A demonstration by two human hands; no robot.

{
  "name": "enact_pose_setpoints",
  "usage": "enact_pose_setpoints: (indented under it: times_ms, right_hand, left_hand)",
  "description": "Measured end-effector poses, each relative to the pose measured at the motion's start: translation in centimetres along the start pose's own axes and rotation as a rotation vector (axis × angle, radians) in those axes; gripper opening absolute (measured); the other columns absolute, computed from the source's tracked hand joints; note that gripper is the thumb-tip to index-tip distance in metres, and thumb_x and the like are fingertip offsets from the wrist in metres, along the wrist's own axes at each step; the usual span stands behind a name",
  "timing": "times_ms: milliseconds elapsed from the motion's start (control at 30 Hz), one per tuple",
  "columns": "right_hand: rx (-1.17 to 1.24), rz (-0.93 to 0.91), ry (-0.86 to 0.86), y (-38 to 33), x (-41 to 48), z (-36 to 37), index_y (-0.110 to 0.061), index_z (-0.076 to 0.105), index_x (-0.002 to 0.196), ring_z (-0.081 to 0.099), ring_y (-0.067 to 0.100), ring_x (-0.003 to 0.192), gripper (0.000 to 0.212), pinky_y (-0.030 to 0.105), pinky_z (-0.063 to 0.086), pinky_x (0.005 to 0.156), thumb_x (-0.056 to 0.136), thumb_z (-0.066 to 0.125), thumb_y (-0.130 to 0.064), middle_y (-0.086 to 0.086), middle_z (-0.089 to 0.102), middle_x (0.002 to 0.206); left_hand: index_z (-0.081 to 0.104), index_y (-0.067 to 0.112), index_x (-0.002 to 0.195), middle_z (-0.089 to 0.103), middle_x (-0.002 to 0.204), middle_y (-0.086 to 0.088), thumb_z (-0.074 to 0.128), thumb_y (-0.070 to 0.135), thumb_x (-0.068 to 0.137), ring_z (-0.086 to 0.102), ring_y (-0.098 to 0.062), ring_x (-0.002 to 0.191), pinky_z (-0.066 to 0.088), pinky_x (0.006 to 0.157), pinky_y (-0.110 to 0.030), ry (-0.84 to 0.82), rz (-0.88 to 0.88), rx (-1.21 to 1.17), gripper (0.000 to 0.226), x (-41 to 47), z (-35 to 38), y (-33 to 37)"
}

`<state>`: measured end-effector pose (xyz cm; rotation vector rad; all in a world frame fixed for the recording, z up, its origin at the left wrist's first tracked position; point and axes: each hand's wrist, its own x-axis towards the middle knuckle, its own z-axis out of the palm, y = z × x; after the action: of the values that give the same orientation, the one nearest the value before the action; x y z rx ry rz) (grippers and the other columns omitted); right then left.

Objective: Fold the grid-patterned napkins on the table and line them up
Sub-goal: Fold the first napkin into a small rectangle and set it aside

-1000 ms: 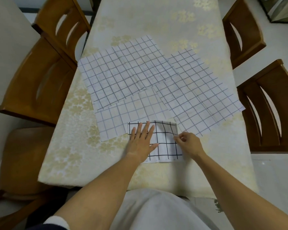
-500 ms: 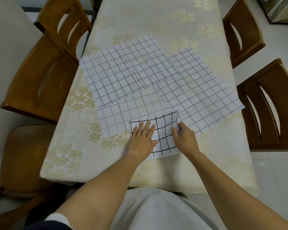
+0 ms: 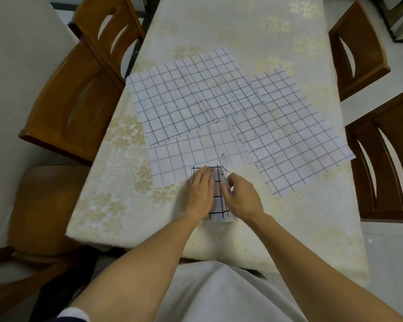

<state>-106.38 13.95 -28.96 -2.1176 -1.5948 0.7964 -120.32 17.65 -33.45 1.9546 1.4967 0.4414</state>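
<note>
A small white napkin with a bold black grid (image 3: pixel 218 206) lies near the table's front edge, partly folded into a narrow strip. My left hand (image 3: pixel 199 194) lies flat on its left half. My right hand (image 3: pixel 241 197) pinches the napkin's right flap, which stands up and leans over toward the left hand. Behind it three unfolded napkins with thin blue grids overlap: a large one at the back left (image 3: pixel 186 98), one at the right (image 3: pixel 289 133), and a smaller one (image 3: pixel 191 156) just beyond my hands.
The table wears a cream tablecloth with gold flowers (image 3: pixel 126 205). Wooden chairs stand at the left (image 3: pixel 75 108) and the right (image 3: pixel 386 159), with another at the far right (image 3: pixel 356 47). A brown seat (image 3: pixel 47 212) sits at the near left.
My right hand has lifted the bold-grid napkin's right side and carried it leftward over the rest, so the napkin looks narrower. My left hand has stayed pressing on it.
</note>
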Motion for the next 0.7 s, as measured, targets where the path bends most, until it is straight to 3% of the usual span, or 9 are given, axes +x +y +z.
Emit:
enact_pose_setpoints:
  times_ms: [100,233,300,400,467,567,633,700]
  right_hand:
    - [-0.018,-0.032,-0.065,-0.6,0.3,1.5,-0.020,0.060,0.093,0.058,0.010,0.076,0.025,0.033,0.054,0.070,0.101,0.050,-0.043,-0.007,0.061,0.089]
    - [-0.004,-0.094,-0.186,-0.8,0.9,2.4,-0.019,0.067,0.121,0.062,0.013,0.102,0.048,0.033,0.053,0.090,0.100,0.043,-0.055,-0.001,0.066,0.119]
    - [-0.043,-0.124,-0.080,-0.2,1.3,2.3,-0.013,0.062,0.132,0.059,0.020,0.121,0.043,0.036,0.048,0.103,0.104,0.045,-0.040,0.005,0.060,0.136]
    - [-0.240,-0.159,-0.101,1.3,1.8,2.5,-0.007,0.034,0.154,0.028,0.028,0.150,0.050,0.039,0.027,0.122,0.106,0.041,-0.019,0.011,0.030,0.162]
    - [-0.340,-0.175,-0.188,2.4,1.8,2.9,-0.007,0.016,0.159,0.010,0.030,0.155,0.057,0.040,0.015,0.126,0.107,0.036,-0.014,0.010,0.010,0.168]
    - [-0.425,-0.168,-0.265,3.5,1.6,3.0,-0.010,0.004,0.160,-0.003,0.029,0.155,0.058,0.038,0.005,0.126,0.109,0.029,-0.020,0.006,-0.004,0.168]
    - [-0.423,-0.187,-0.282,3.7,1.5,3.0,-0.011,0.004,0.160,-0.004,0.028,0.155,0.058,0.037,0.005,0.125,0.109,0.029,-0.025,0.005,-0.005,0.168]
    - [-0.327,-0.175,-0.223,3.6,1.4,2.9,-0.011,0.016,0.160,0.011,0.029,0.155,0.062,0.038,0.016,0.124,0.106,0.043,-0.027,0.008,0.009,0.168]
  left_hand:
    - [0.053,0.020,0.140,0.054,0.142,0.002,0.030,0.040,0.108,0.046,-0.018,0.131,0.039,0.112,-0.039,0.134,-0.151,-0.177,0.044,0.2,-1.3,-0.4]
    - [0.044,0.018,0.147,0.046,0.150,-0.001,0.042,0.036,0.107,0.042,-0.022,0.137,0.035,0.114,-0.039,0.112,-0.174,-0.051,0.044,0.6,-2.3,-1.4]
    - [0.035,0.019,0.155,0.034,0.160,-0.001,0.045,0.034,0.106,0.034,-0.022,0.145,0.030,0.119,-0.038,0.050,-0.157,0.031,0.052,0.5,-2.2,-2.0]
    - [0.018,0.022,0.162,0.009,0.170,0.000,0.041,0.036,0.108,0.010,-0.020,0.156,0.016,0.127,-0.037,-0.071,-0.069,0.177,0.060,0.3,-1.8,-2.5]
    - [0.012,0.022,0.163,0.000,0.171,0.000,0.036,0.038,0.109,-0.002,-0.019,0.158,0.006,0.128,-0.036,-0.139,0.014,0.299,0.062,0.2,-1.5,-2.6]
    - [0.012,0.024,0.163,-0.004,0.172,0.001,0.033,0.041,0.109,-0.010,-0.018,0.157,-0.001,0.128,-0.037,-0.208,0.088,0.428,0.061,0.0,-1.0,-2.7]
    - [0.014,0.025,0.163,-0.003,0.172,0.002,0.033,0.041,0.109,-0.011,-0.019,0.157,-0.001,0.128,-0.039,-0.239,0.074,0.447,0.060,-0.1,-0.8,-2.8]
    - [0.017,0.024,0.162,0.001,0.172,0.000,0.034,0.041,0.108,-0.009,-0.020,0.158,0.000,0.128,-0.040,-0.237,0.062,0.453,0.059,0.0,-0.8,-2.6]
